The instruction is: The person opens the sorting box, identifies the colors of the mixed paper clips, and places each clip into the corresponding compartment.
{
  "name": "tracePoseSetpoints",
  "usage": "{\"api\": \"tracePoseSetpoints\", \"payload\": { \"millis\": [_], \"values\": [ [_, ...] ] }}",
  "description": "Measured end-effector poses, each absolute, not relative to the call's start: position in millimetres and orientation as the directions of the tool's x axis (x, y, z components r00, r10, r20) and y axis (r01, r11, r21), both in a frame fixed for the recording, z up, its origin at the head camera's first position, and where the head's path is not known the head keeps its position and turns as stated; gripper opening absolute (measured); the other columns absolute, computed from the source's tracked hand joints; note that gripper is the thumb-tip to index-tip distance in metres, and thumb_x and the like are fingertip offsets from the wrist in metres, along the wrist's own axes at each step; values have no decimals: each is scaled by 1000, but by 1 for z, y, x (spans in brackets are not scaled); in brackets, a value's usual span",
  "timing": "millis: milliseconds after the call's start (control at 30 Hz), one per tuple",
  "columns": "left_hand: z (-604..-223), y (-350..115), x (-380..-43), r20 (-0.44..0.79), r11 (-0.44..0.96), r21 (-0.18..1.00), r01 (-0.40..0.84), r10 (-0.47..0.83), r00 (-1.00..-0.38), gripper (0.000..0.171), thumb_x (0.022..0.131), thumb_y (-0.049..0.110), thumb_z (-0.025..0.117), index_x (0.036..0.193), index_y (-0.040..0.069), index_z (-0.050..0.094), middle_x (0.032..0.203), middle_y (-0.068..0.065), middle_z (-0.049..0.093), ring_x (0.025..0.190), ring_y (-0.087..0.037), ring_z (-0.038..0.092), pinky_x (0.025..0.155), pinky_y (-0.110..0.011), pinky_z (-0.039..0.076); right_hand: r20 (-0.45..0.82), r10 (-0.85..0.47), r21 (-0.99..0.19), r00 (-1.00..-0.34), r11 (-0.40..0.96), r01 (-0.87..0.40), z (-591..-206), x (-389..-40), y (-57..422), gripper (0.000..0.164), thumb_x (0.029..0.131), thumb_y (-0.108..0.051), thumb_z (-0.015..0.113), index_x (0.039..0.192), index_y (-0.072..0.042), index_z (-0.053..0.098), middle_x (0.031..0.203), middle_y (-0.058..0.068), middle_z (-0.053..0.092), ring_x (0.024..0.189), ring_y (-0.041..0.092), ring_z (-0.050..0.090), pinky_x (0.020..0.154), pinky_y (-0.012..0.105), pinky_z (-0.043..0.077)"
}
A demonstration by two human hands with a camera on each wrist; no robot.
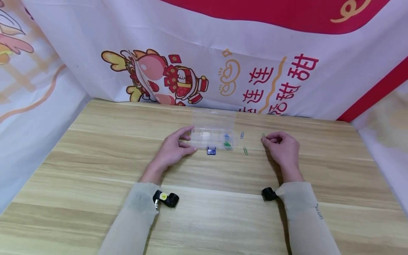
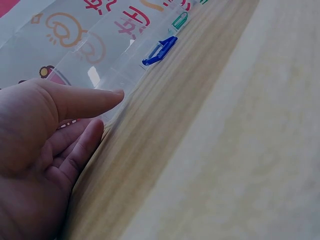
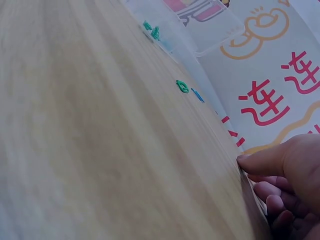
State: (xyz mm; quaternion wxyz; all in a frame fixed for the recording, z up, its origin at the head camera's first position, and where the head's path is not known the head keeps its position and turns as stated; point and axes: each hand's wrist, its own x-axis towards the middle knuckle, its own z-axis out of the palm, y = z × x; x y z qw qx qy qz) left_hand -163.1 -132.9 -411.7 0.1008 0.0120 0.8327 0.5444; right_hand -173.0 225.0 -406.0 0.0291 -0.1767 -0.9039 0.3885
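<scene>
A clear plastic compartment box (image 1: 207,146) sits on the table with its lid (image 1: 213,119) open toward the back and a blue latch (image 1: 211,151) at its front. My left hand (image 1: 173,147) holds the box's left end, thumb at the front and fingers at the side and back. In its right compartments lie blue paper clips (image 1: 226,135) and green paper clips (image 1: 227,144). With thumb and index finger, my right hand (image 1: 284,147) pinches a green paper clip (image 1: 263,135) at the table; the right wrist view hides that clip.
Between the box and my right hand lie a loose blue paper clip (image 1: 242,135) and a loose green paper clip (image 1: 245,151). The wooden table (image 1: 216,219) ends at a printed cloth (image 1: 197,46) along the back, with cloth at both sides too.
</scene>
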Motion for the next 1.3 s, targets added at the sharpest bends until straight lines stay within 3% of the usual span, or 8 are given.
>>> {"api": "tracePoseSetpoints", "payload": {
  "millis": [600,833,1100,1300],
  "values": [
    [-410,-132,-163,-152,417,905,-84,133,-979,79,93,12,85,162,29,50,140,-9,62,117,-29,68,103,-44,59,-43,299,-701,-953,671,243,-408,-174,226,22,103,-25,72,113,-5,77,107,14,72,94,25,61,80,31,46],
    [-410,-132,-163,-151,423,902,-83,130,-980,78,93,13,85,161,29,50,140,-9,63,117,-29,68,102,-44,59,-55,230,-663,-972,719,208,-409,-174,229,25,108,-25,62,120,-4,69,113,15,65,101,30,58,83,34,44],
    [-408,-131,-163,-165,430,898,-96,127,-978,79,93,15,85,161,31,50,140,-8,62,118,-29,67,103,-44,58,-73,164,-761,-984,629,161,-401,-171,236,29,111,-25,58,128,-2,62,123,17,62,111,28,55,90,33,44],
    [-408,-131,-163,-167,429,898,-99,125,-978,79,92,14,86,161,31,50,140,-8,63,117,-29,68,102,-44,59,-74,124,-797,-990,589,133,-398,-170,237,26,111,-26,60,127,-6,62,119,12,64,104,22,59,80,25,52]
  ]
}}
